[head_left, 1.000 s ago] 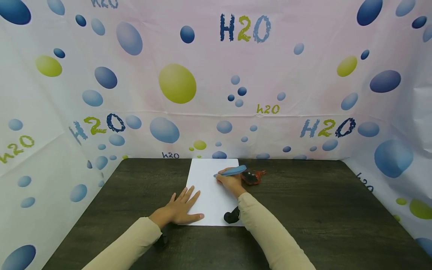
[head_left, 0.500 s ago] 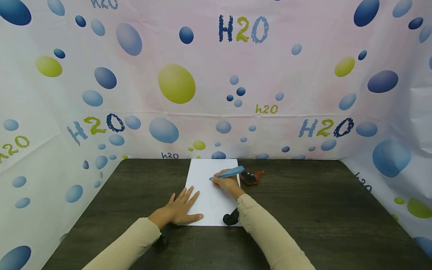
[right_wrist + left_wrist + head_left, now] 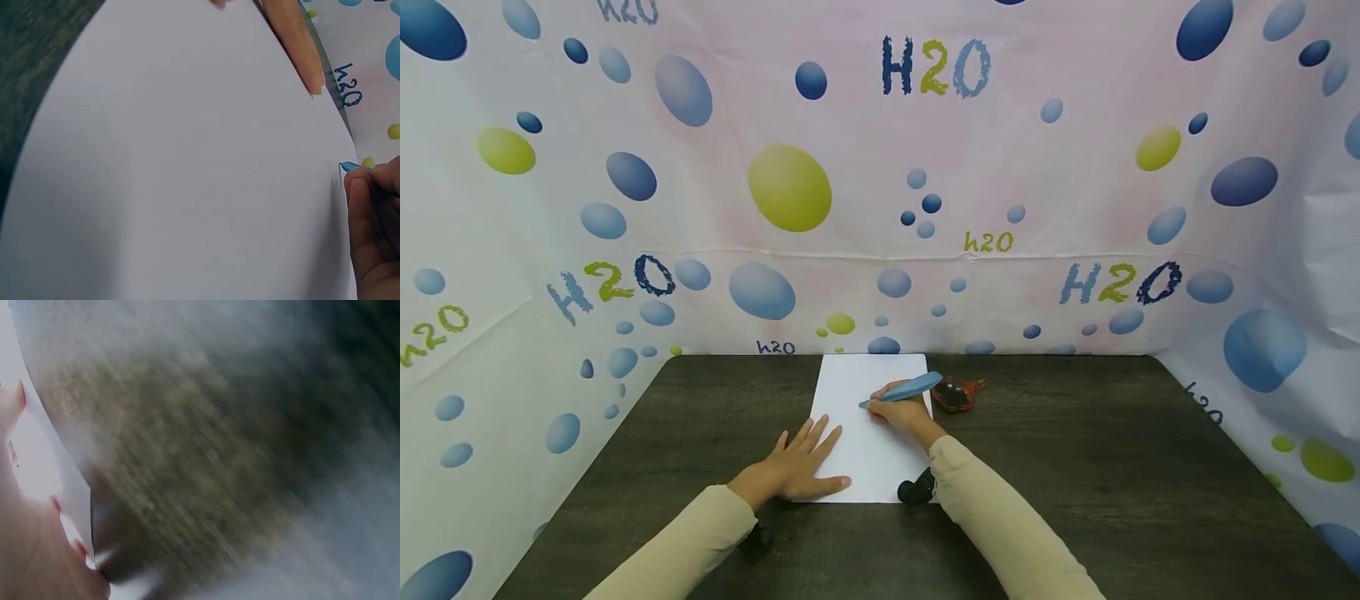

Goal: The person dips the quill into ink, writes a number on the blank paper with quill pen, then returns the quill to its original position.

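Only in head view, pen's broad end [image 3: 923, 382]

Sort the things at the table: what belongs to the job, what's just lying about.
Job:
blue pen, held in the right hand
white paper, under the left hand

Lying about:
orange-and-black object beside the paper, in neither hand; too small to identify

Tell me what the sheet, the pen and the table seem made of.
Sheet: matte paper, by its thin, plain white edge. Pen: probably smooth plastic, by its even blue. Table: wood or wood-look laminate, dull, by its dark streaky grain; I cannot tell which.
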A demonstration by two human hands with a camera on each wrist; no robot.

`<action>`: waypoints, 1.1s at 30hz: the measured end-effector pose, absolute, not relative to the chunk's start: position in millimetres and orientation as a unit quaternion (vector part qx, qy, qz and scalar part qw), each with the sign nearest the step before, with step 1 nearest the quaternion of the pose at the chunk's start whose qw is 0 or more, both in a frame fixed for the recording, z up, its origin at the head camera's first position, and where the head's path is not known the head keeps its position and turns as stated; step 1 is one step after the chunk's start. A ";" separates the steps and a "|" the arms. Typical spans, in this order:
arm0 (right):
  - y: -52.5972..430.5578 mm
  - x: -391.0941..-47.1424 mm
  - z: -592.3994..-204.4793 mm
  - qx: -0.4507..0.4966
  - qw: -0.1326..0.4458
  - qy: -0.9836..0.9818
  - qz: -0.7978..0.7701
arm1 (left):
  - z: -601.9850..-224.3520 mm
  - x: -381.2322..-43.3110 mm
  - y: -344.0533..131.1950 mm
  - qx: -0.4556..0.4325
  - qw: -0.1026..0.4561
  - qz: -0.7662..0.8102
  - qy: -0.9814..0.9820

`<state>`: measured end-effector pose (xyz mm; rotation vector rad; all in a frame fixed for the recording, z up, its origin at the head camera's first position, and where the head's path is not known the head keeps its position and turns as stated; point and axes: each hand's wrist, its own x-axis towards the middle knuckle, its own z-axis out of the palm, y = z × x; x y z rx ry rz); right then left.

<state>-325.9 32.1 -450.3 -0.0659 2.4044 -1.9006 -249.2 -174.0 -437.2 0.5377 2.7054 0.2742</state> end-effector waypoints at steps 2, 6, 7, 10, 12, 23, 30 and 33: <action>32.9 -325.1 -449.7 -0.026 0.044 0.786 -0.616 | -437.5 -249.2 -174.1 0.192 0.182 0.097 0.959; 34.3 -323.6 -449.0 -0.044 0.053 0.791 -0.608 | -439.0 -249.8 -174.7 0.192 0.181 0.093 0.960; 34.5 -323.2 -448.8 -0.043 0.055 0.792 -0.607 | -438.9 -249.8 -174.7 0.192 0.181 0.092 0.960; 35.5 -322.1 -448.6 -0.046 0.062 0.789 -0.609 | -438.1 -249.8 -174.4 0.192 0.183 0.092 0.960; 36.2 -321.3 -448.3 -0.045 0.070 0.789 -0.609 | -436.9 -249.4 -174.0 0.193 0.184 0.092 0.959; 42.7 -315.7 -442.8 -0.075 0.108 0.792 -0.596 | -436.1 -250.8 -175.1 0.194 0.188 0.094 0.958; 48.3 -315.0 -443.9 -0.091 0.132 0.792 -0.589 | -435.3 -250.8 -175.6 0.194 0.189 0.096 0.958; 51.4 -314.7 -444.2 -0.106 0.143 0.788 -0.589 | -434.7 -250.6 -175.5 0.194 0.190 0.097 0.958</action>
